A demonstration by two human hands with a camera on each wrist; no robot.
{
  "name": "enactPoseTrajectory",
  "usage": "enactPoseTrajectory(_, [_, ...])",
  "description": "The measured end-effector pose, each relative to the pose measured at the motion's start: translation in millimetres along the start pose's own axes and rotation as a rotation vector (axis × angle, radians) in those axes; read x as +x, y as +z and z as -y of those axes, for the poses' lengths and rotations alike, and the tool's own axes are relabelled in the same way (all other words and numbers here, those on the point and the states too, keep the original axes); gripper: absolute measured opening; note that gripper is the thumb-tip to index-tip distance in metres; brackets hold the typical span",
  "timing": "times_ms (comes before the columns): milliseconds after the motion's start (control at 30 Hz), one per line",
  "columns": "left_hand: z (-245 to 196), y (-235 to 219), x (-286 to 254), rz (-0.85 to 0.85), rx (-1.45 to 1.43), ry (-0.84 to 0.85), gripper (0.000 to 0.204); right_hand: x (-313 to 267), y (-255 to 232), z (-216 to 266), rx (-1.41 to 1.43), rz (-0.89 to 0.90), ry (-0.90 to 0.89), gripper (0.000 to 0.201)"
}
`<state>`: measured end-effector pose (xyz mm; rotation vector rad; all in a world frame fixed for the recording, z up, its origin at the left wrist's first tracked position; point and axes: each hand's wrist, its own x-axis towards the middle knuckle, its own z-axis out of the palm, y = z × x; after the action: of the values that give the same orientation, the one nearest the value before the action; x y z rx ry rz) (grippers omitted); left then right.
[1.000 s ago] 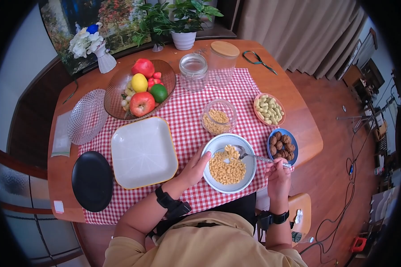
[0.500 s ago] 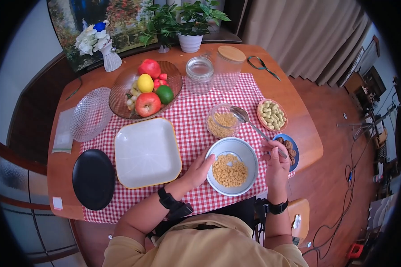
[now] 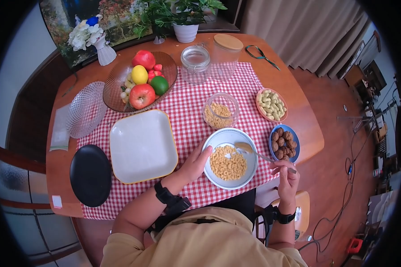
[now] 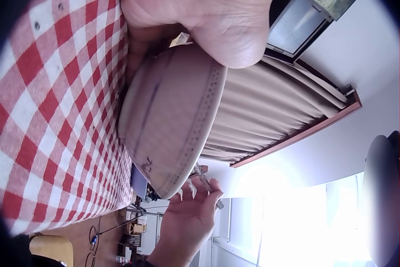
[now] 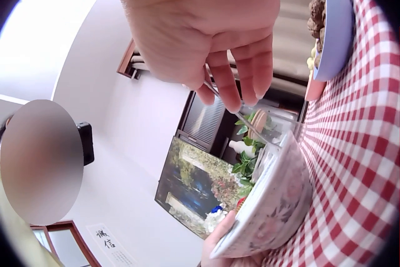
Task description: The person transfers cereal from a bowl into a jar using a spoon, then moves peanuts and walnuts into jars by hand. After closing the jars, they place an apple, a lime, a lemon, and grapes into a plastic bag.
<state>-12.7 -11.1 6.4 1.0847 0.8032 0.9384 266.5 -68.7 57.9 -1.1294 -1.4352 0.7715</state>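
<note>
Cereal rings lie in a white bowl with a blue rim (image 3: 216, 141) near the table's front edge. My left hand (image 3: 192, 165) grips this bowl from the left, thumb over its rim; its patterned outer wall (image 4: 172, 110) fills the left wrist view's middle. Between thumb and fingers, my right hand (image 3: 288, 181) holds a metal spoon (image 3: 266, 158) by the handle's end. The spoon slants down leftward, its head inside the bowl above the cereal. Just behind stands a small glass bowl (image 3: 237, 111) with more cereal.
Right of the bowl are a blue dish (image 3: 297, 141) of walnuts and a pink dish (image 3: 284, 116) of peanuts. A square white tray (image 3: 142, 147), a black oval plate (image 3: 90, 175) and a brown fruit bowl (image 3: 113, 100) stand left. Glass jars (image 3: 195, 66) stand behind.
The spoon went from the white bowl up to the glass bowl's right rim, then back down into the white bowl. My left hand has kept its grip.
</note>
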Motion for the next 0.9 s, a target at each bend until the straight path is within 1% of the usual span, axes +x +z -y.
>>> enactPoseTrajectory(100, [-4.0, 0.5, -0.8, -0.016, 0.034, -0.011, 0.05, -9.4, -8.3, -3.7, -0.038, 0.038, 0.012, 0.024])
enactPoseTrajectory(167, [-6.2, 1.9, -1.4, -0.015, 0.026, -0.003, 0.05, -14.5, -9.0, -11.0, 0.139, -0.036, 0.1, 0.027])
enactPoseTrajectory(200, [-5.7, 1.9, -1.0, -0.014, 0.025, -0.004, 0.05, -17.1, -8.2, -16.8, 0.139, -0.037, 0.101, 0.027])
enactPoseTrajectory(267, [-4.3, 1.2, -0.5, -0.006, 0.006, 0.009, 0.05, -20.9, -3.9, -29.5, 0.362, -0.105, 0.246, 0.029])
enactPoseTrajectory(300, [-4.2, 1.2, -0.7, -0.006, 0.007, 0.009, 0.05, -21.8, -0.3, -33.2, 0.363, -0.106, 0.246, 0.029])
enactPoseTrajectory(367, [-4.5, 0.8, -1.1, -0.013, 0.02, -0.014, 0.049, -22.6, 9.8, -37.1, 0.505, -0.125, 0.377, 0.028])
enactPoseTrajectory(400, [-4.8, 0.6, -1.2, -0.014, 0.021, -0.013, 0.049, -22.2, 13.3, -38.2, 0.507, -0.124, 0.376, 0.028])
enactPoseTrajectory(467, [-4.9, 1.4, -1.1, -0.014, -0.004, -0.028, 0.049, -20.6, 17.9, -39.3, 0.6, -0.16, 0.432, 0.028])
enactPoseTrajectory(667, [-3.8, 0.4, -0.7, -0.01, 0.01, -0.015, 0.05, -11.7, 19.4, -32.0, 0.63, -0.246, 0.433, 0.03])
enactPoseTrajectory(800, [-0.6, -0.6, 0.2, -0.004, 0.012, 0.0, 0.05, -6.5, 16.6, -30.2, 0.634, -0.239, 0.423, 0.03])
enactPoseTrajectory(900, [-0.3, -0.7, 0.5, -0.011, 0.022, 0.011, 0.05, 5.5, 19.4, -19.8, 0.63, -0.234, 0.373, 0.03])
